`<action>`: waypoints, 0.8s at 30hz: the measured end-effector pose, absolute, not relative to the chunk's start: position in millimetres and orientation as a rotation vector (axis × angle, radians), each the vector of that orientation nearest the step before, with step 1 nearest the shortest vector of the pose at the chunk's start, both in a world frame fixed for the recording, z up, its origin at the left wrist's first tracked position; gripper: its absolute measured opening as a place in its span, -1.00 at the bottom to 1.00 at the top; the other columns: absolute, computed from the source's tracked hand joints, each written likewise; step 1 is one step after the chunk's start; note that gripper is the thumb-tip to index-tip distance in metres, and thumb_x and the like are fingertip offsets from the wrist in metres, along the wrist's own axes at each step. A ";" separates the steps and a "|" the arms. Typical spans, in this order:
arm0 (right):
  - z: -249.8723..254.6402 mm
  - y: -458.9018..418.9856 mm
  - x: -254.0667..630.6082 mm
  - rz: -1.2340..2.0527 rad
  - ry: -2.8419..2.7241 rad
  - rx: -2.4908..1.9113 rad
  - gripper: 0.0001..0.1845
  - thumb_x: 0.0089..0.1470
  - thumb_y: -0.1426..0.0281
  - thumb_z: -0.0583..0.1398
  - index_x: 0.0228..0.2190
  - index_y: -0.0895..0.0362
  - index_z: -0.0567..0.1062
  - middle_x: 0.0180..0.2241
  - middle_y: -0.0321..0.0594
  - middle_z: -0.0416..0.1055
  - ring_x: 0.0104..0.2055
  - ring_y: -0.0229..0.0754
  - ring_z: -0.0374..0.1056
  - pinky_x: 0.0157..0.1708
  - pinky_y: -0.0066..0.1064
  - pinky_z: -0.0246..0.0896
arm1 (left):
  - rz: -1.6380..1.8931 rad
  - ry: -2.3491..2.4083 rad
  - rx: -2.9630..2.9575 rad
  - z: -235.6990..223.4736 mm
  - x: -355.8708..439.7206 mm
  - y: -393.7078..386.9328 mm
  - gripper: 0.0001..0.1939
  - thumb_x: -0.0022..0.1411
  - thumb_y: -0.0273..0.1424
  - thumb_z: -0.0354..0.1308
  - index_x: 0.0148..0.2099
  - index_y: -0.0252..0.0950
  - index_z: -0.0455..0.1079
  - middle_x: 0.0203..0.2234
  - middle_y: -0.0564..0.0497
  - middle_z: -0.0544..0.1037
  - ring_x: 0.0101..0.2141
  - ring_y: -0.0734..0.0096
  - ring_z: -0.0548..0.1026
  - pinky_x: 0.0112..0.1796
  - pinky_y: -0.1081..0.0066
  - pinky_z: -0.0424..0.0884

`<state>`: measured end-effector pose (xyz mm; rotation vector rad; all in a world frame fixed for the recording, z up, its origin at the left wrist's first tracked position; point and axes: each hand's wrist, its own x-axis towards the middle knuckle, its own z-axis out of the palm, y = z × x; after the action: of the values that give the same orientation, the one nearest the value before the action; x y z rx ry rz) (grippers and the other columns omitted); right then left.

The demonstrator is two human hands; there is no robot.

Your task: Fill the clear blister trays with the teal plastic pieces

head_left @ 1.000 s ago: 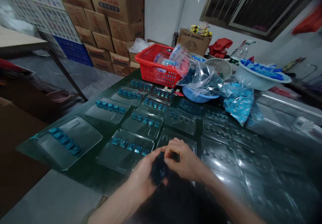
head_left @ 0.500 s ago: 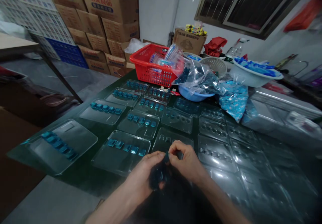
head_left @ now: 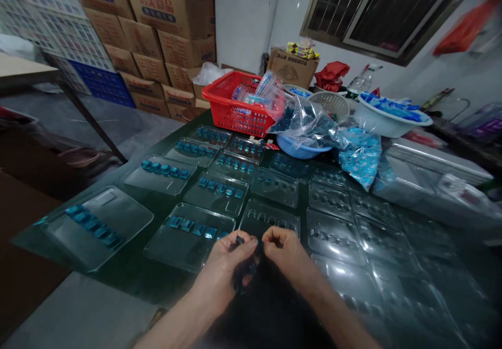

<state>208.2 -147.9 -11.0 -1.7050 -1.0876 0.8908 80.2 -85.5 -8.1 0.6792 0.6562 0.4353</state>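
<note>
A person stands at a dark glass-topped tabletop (head_left: pixel 129 262) with both hands drawn in close over its near edge. The left hand (head_left: pixel 223 268) has a narrow grip, with its fingers curled around a dark blue clump (head_left: pixel 243 274). The clump sits in that palm and trails downward toward the person's body, so its long axis runs roughly front to back rather than across the table. The right hand (head_left: pixel 288 252) is just beside it, with a narrow pinch at the clump's upper end. Whether that pinch holds a separate piece, I cannot tell, since the fingers hide it.

The clump lies between the 2 hands but nearer the left. Directly ahead is a clear plastic tray (head_left: pixel 270 219) with empty pockets. To the left of that, another clear tray (head_left: pixel 168 249) holds 5 blue pieces (head_left: pixel 198 229) in a row. Farther off stand a red basket (head_left: pixel 231 111) and a blue bowl (head_left: pixel 292 150).
</note>
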 end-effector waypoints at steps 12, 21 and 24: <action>4.3 -165.3 200.3 0.464 -1.534 -1.643 -0.77 -0.05 0.56 0.07 -0.31 0.11 0.40 -0.35 -0.21 0.31 -0.31 -0.23 0.26 -0.31 -0.40 0.19 | 0.348 0.795 0.525 -11.2 79.7 -81.9 -0.83 -0.10 -0.38 0.21 -0.43 -0.30 0.29 -0.63 0.10 0.35 -0.62 0.53 0.36 -0.76 0.64 0.01; -7.3 -114.6 298.5 0.051 -1.283 -1.957 -0.80 -0.04 0.35 0.10 -0.36 0.17 0.44 -0.46 -0.21 0.41 -0.45 -0.22 0.31 -0.46 -0.40 0.21 | 0.337 0.713 0.612 -12.1 76.8 -74.2 -0.79 -0.02 -0.30 0.14 -0.33 -0.31 0.36 -0.44 -0.02 0.41 -0.52 0.44 0.40 -0.73 0.60 0.08; -18.2 -85.1 331.5 -0.015 -1.281 -2.018 -0.77 -0.06 0.36 0.09 -0.35 0.19 0.46 -0.43 -0.16 0.42 -0.43 -0.19 0.32 -0.43 -0.37 0.20 | 0.337 0.699 0.620 -13.2 75.2 -73.4 -0.79 0.00 -0.30 0.12 -0.33 -0.32 0.36 -0.43 -0.03 0.41 -0.52 0.42 0.40 -0.73 0.58 0.11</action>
<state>331.5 -85.1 -18.2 -2.0175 -1.2815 -0.0148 75.2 -73.4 -13.2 0.6199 0.6986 0.3374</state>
